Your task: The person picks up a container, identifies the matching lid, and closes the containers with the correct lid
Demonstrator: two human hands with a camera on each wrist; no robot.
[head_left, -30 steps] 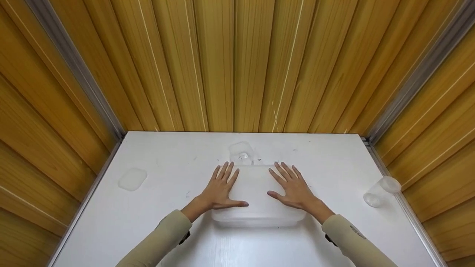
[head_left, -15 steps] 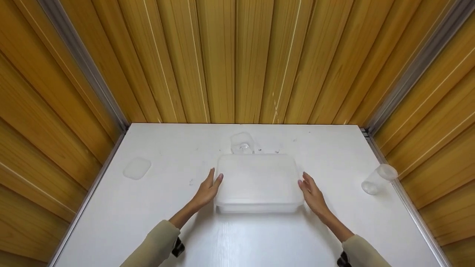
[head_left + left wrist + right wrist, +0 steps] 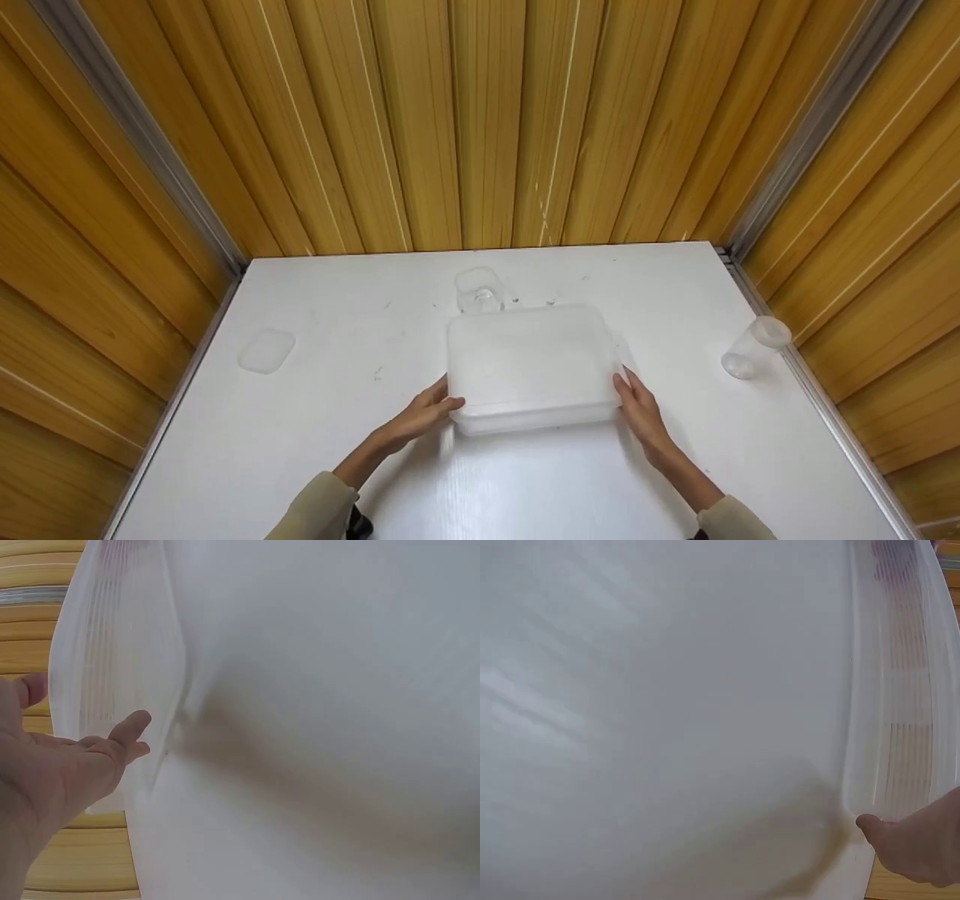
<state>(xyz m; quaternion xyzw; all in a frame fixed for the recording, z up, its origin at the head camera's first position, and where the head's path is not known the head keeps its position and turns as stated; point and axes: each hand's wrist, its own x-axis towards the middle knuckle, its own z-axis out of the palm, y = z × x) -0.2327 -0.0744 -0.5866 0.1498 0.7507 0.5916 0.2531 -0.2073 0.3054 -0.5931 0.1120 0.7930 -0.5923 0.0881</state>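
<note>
A frosted plastic food box (image 3: 534, 360) with its lid on lies flat side up in the middle of the head view, turned slightly. My left hand (image 3: 416, 418) grips its near left corner, thumb on the lid and fingers low at the side. On the opposite side my right hand (image 3: 643, 416) holds the box by its right wall, thumb toward the near edge. The box wall (image 3: 127, 637) shows ribbed and see-through in the left wrist view, with fingertips (image 3: 133, 727) against its lower part. Whether the whole base touches the table cannot be told.
Just behind the box stands a small clear square container (image 3: 480, 291). A thin translucent lid (image 3: 267, 351) lies at the left of the white table (image 3: 360, 300). Near the right edge is a clear cylindrical jar (image 3: 754, 347). Wood-look panels (image 3: 487, 127) wall in the back and sides.
Both hands were spread flat on the lid, then moved off to the box's sides, and now they grip it. The box has turned slightly and shifted a little to the right.
</note>
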